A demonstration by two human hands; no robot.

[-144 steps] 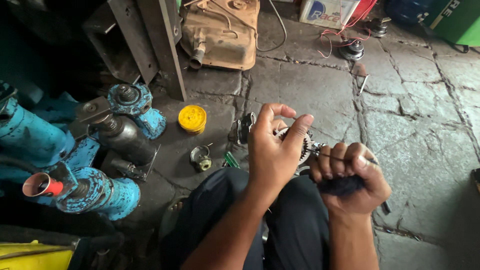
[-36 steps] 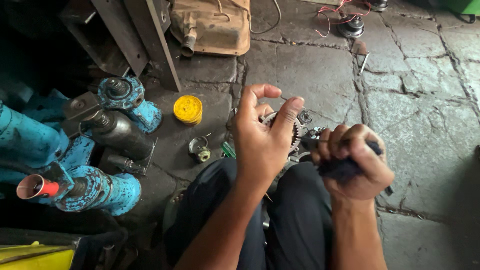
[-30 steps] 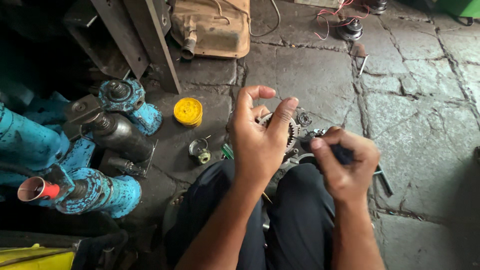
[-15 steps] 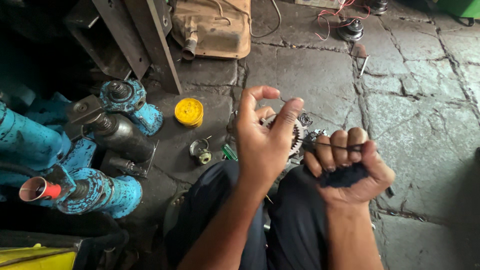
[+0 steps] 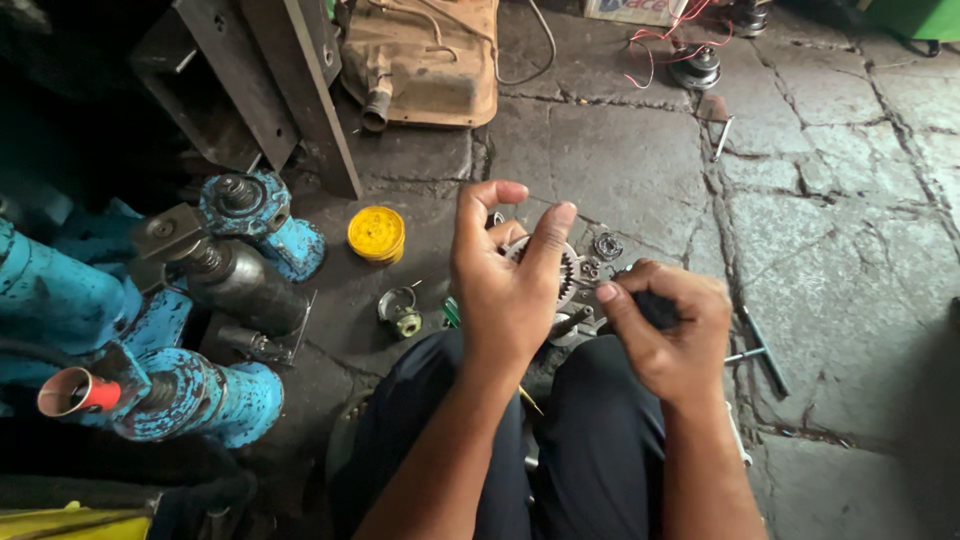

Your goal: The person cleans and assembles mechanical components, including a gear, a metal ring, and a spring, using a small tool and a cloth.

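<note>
The left hand (image 5: 505,290) pinches the toothed gear (image 5: 560,272) steady above the knees, while the right hand (image 5: 665,330), just beside the gear, grips a dark tool handle (image 5: 655,308).

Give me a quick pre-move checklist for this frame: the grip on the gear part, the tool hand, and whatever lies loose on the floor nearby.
1. Left hand holds the toothed metal gear, fingers over its rim: ok.
2. Right hand closed around a dark tool handle: ok.
3. Tool tip seated on the gear: cannot tell, the hands hide it.
4. Small round metal part lies loose on the stone floor just beyond the gear: not ok.
5. Yellow round cap lies apart from both hands: ok.
6. T-handle tool lies right beside the right hand: ok.
</note>
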